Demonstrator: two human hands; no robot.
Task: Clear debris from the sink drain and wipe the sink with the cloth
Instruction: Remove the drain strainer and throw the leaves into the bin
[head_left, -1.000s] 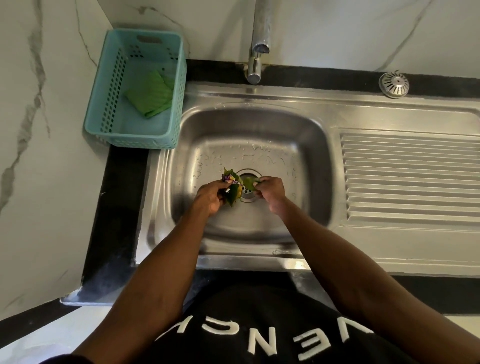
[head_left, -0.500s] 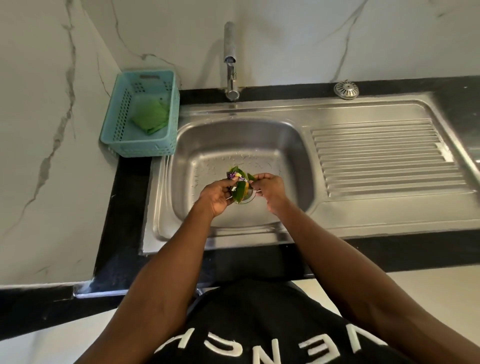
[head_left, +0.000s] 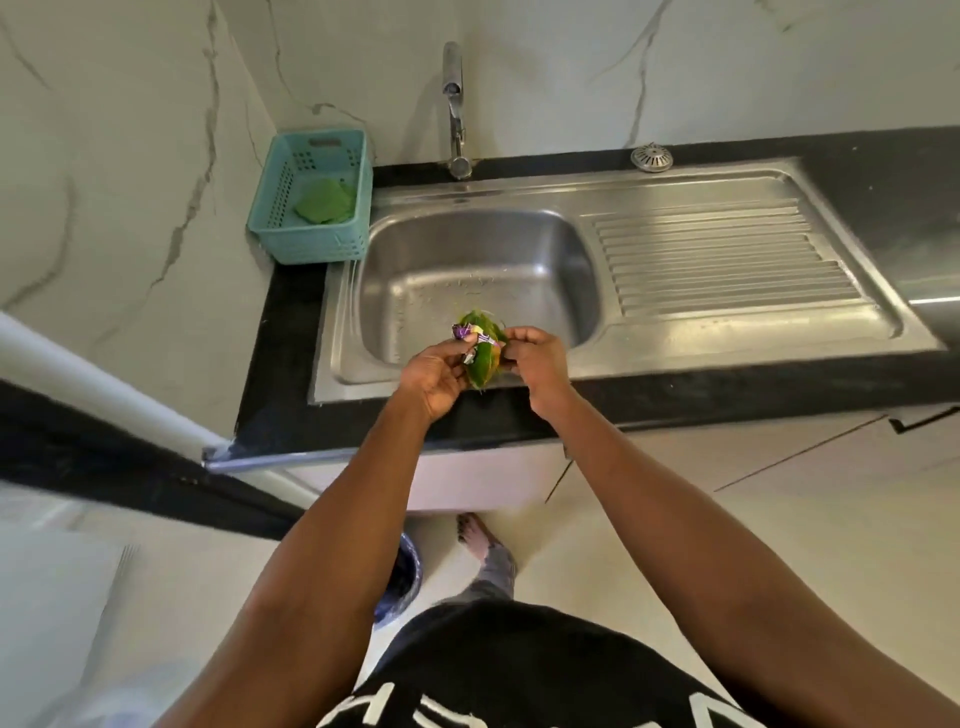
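The debris (head_left: 480, 348) is now lifted above the sink's (head_left: 467, 260) front rim, left hand (head_left: 434, 376) and right hand (head_left: 535, 364) both pinching it.

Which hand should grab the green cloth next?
Left. The green cloth lies in the basket on the left hand's side; the right hand could keep the debris.
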